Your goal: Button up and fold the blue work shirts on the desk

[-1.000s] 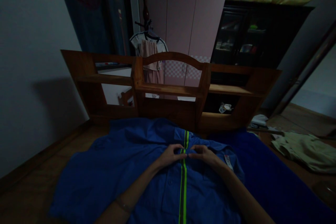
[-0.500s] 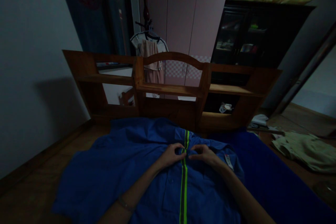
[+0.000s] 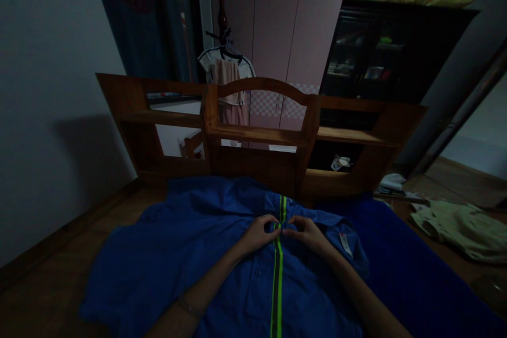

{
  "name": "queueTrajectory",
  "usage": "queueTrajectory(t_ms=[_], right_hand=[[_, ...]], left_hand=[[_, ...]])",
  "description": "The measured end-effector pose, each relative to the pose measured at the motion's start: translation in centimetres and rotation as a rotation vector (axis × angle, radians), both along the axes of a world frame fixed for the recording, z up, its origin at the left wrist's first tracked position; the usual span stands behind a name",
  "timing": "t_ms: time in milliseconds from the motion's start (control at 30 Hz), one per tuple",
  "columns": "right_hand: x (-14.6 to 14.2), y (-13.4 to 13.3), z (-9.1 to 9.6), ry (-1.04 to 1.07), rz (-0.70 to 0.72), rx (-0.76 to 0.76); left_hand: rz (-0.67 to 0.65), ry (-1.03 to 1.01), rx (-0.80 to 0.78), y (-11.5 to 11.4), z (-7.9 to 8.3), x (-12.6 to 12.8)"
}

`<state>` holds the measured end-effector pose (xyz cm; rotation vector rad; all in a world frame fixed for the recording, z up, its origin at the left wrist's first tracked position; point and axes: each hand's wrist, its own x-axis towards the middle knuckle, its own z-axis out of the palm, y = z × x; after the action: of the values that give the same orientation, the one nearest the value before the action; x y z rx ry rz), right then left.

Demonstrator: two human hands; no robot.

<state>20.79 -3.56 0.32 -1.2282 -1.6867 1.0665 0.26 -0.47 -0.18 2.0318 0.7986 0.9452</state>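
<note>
A blue work jacket [image 3: 190, 243] lies spread out before me, with a yellow-green and grey reflective strip [image 3: 277, 285] running down its middle. My left hand [image 3: 259, 232] pinches the jacket's front edge at the strip between thumb and fingers. Just across from it, my right hand [image 3: 307, 232] closes thumb and fingers on the facing part of the jacket, the tips almost meeting the left ones. What exactly sits between the fingertips is too small and dark to make out. A white label [image 3: 346, 244] shows on the jacket, right of my right hand.
A wooden headboard with shelves [image 3: 257, 137] stands behind the jacket. Dark blue cloth [image 3: 404, 269] extends to the right. Pale clothing [image 3: 463, 229] lies at far right. Beyond are a pink wardrobe [image 3: 273, 31], a black cabinet [image 3: 415, 53] and a rack with hung clothes [image 3: 227, 71].
My right hand has moved slightly left, its thumb now at the strip beside my left fingertips. My left hand has stayed in nearly the same place.
</note>
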Motion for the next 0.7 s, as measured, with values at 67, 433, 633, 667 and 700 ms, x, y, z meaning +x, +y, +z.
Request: queueTrajectory(t_ms=[67, 433, 633, 667, 700], right_hand=[[0.02, 0.16, -0.30, -0.015, -0.019, 0.033], [0.22, 0.65, -0.64, 0.008, -0.061, 0.099], [0.14, 0.65, -0.93, -0.012, -0.090, 0.116], [0.14, 0.69, -0.97, -0.015, -0.093, 0.117], [0.15, 0.72, -0.97, -0.017, -0.098, 0.115]], left_hand=[[0.009, -0.009, 0.017, -0.04, 0.04, 0.08], [0.074, 0.005, 0.072, -0.58, 0.42, 0.50], [0.096, 0.050, 0.107, -0.67, 0.15, 0.46], [0.104, 0.061, 0.121, -0.70, 0.18, 0.44], [0.119, 0.075, 0.143, -0.74, 0.27, 0.41]])
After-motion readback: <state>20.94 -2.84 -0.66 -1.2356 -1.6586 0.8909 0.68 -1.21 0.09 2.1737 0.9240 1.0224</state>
